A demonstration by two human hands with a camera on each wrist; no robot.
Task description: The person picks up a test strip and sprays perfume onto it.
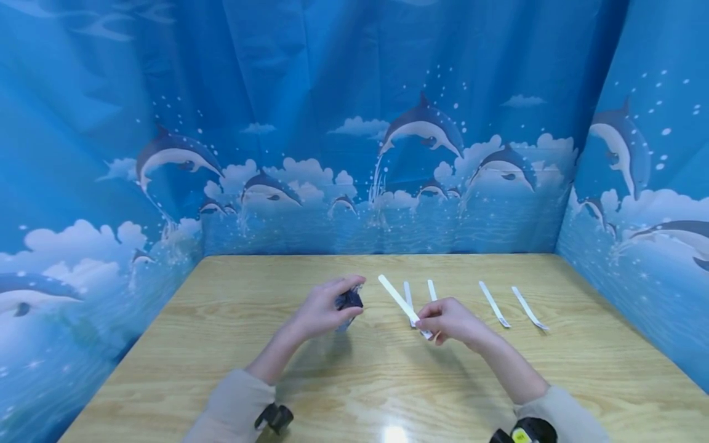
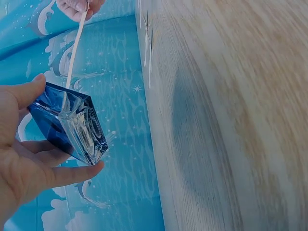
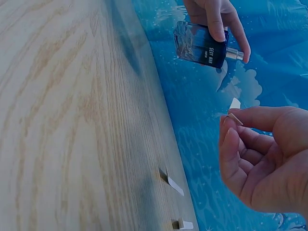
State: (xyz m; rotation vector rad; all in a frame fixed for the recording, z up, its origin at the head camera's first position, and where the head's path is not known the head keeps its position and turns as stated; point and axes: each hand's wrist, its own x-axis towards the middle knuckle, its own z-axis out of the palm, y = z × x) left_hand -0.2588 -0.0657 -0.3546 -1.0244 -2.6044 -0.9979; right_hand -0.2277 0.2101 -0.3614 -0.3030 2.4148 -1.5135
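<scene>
My left hand (image 1: 321, 312) grips a dark blue glass perfume bottle (image 1: 350, 299) above the table. In the right wrist view the bottle (image 3: 202, 45) lies sideways, clear at its base, with white lettering and a silver spray neck (image 3: 234, 54); a fingertip is at the neck's end. My right hand (image 1: 451, 320) pinches one end of a white paper strip (image 1: 396, 298) between thumb and fingers. The strip slants up and left toward the bottle, apart from it in the head view. In the left wrist view its lower part (image 2: 73, 60) passes behind the bottle.
Several more white strips lie on the wooden table (image 1: 221, 369): two partly behind the right hand, including one strip (image 1: 431, 289), and two farther right, a strip (image 1: 494, 304) and another strip (image 1: 529, 307). A blue dolphin-print curtain (image 1: 310, 123) stands behind and at both sides.
</scene>
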